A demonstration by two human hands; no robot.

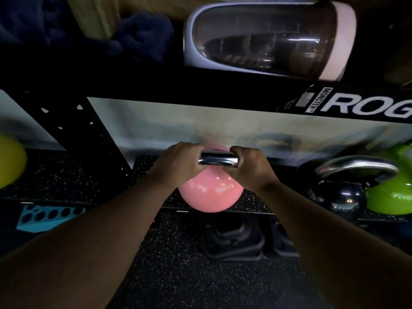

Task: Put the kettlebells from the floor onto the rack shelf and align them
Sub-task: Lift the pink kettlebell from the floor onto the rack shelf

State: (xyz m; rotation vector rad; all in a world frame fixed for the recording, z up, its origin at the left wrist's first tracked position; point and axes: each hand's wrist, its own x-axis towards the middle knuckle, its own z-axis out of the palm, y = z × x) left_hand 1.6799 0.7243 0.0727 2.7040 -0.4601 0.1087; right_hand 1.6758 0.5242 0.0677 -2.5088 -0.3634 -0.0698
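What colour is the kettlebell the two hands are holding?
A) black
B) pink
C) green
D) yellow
B: the left hand and right hand both grip the shiny handle of the pink kettlebell; the green kettlebell and black kettlebell sit untouched to the right.

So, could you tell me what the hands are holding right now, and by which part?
Both hands hold the pink kettlebell by its chrome handle: left hand at the left end, right hand at the right end.
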